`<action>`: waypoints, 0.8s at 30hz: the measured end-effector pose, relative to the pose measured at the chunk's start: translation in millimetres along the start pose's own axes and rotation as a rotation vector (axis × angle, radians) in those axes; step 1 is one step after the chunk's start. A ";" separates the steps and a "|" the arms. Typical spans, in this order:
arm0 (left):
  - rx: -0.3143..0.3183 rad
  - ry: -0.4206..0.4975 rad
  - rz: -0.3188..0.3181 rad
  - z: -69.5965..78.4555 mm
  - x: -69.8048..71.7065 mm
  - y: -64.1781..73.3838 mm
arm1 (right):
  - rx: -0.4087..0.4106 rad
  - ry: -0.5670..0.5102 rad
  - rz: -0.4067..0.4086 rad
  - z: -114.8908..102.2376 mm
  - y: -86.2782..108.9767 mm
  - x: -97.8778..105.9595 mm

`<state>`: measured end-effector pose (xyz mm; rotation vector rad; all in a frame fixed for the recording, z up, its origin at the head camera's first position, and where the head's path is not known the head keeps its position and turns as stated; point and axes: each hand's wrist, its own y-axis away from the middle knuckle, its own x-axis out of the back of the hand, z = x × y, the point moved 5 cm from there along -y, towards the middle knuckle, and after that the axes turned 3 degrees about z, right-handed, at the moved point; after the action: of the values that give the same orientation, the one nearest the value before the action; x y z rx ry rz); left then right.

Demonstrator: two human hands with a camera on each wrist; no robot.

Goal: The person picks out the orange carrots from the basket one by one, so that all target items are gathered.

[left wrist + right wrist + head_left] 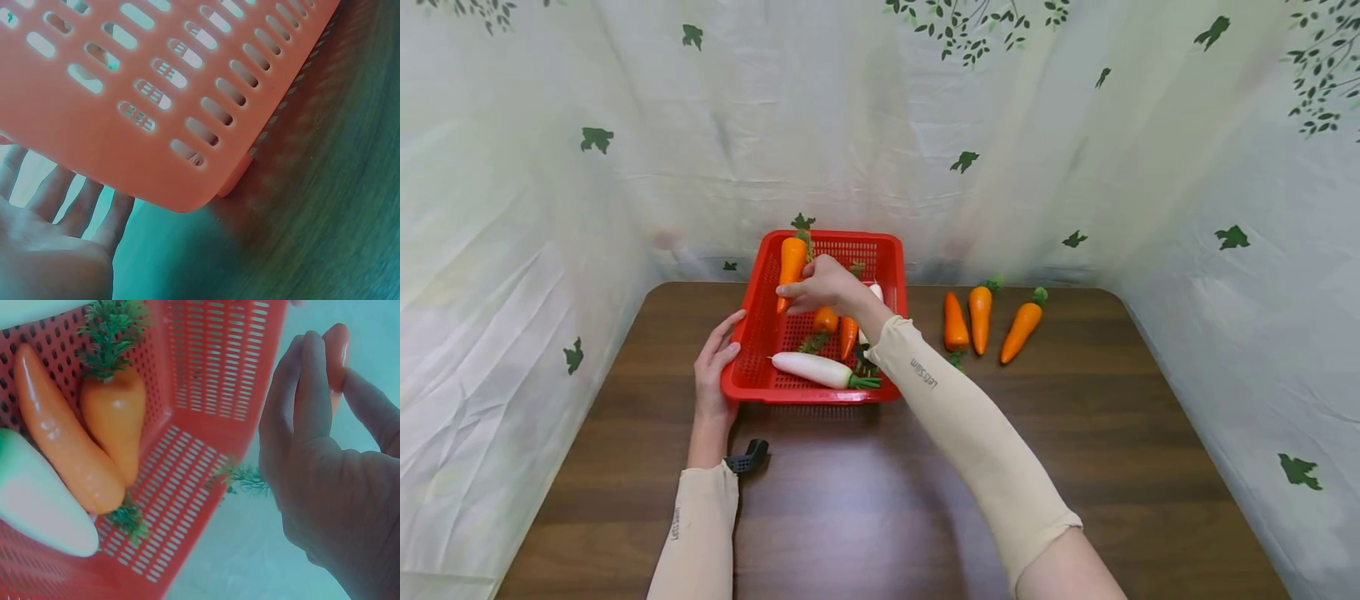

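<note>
My right hand (827,285) pinches an orange carrot (792,260) near its narrow end, over the left part of the red basket (741,379). In the right wrist view, that carrot (337,356) shows between the fingers and thumb, mostly covered, its green leaves (247,478) behind the hand. My left hand (715,367) holds the basket's left rim. From the left wrist, the fingers (53,190) reach up to the rim and their tips are hidden. Inside the basket lie a white radish (811,367), a second radish (37,494) and two carrots (112,403).
Three more carrots lie on the brown table to the basket's right: one (955,323), another beside it (980,319) and a slanted one (1022,332). A pale leaf-printed curtain (865,125) hangs behind and along both sides. A black wrist device (748,457) sits at my left wrist.
</note>
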<state>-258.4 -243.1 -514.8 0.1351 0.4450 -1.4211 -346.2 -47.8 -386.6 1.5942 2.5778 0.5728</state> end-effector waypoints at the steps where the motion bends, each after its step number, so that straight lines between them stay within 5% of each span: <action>1: 0.003 -0.008 0.004 -0.1 0.2 0.4 | 0.004 -0.010 -0.002 -0.7 1.9 0.8; 24: 0.000 0.024 0.002 -1.2 0.9 -2.0 | 0.138 -0.096 0.081 10.0 54.5 48.3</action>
<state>-260.5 -243.8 -515.9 0.1522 0.4645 -1.4184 -319.8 18.9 -370.4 1.7289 2.5419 0.3207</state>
